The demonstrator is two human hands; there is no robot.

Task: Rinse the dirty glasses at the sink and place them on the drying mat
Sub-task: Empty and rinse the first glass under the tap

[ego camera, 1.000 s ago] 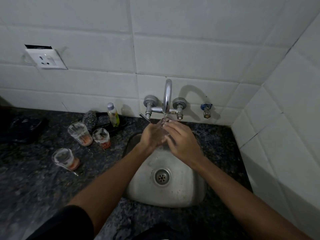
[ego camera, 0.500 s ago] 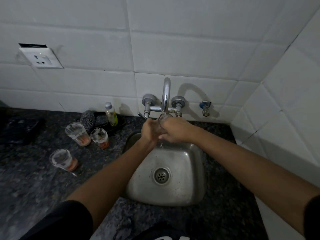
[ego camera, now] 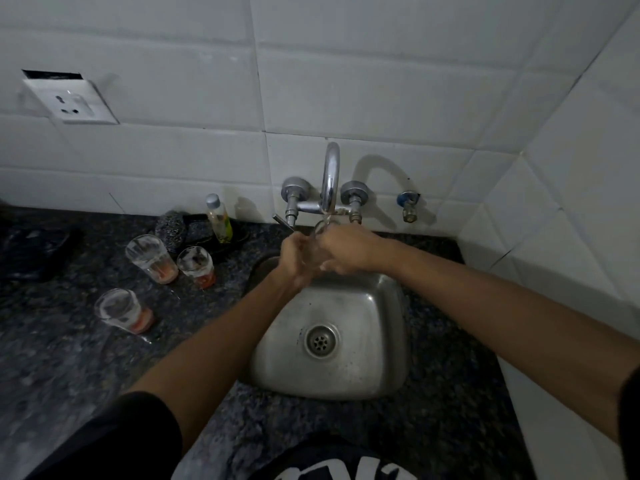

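A glass point(ego camera: 320, 237) is sitting under the tap point(ego camera: 330, 174) over the sink point(ego camera: 381, 341), gripped between both hands: left hand point(ego camera: 296, 259) and right hand point(ego camera: 349, 249) are curling their fingers around it. Three dirty glasses point(ego camera: 152, 254) are standing on the counter point(ego camera: 69, 358) to the left.

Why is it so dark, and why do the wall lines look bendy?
Head view: dim light, so the counter goes murky; the wide lens bends the tile lines near the edges; the tap throws a curved shadow on the wall to its right; the glass between the hands is a blur.
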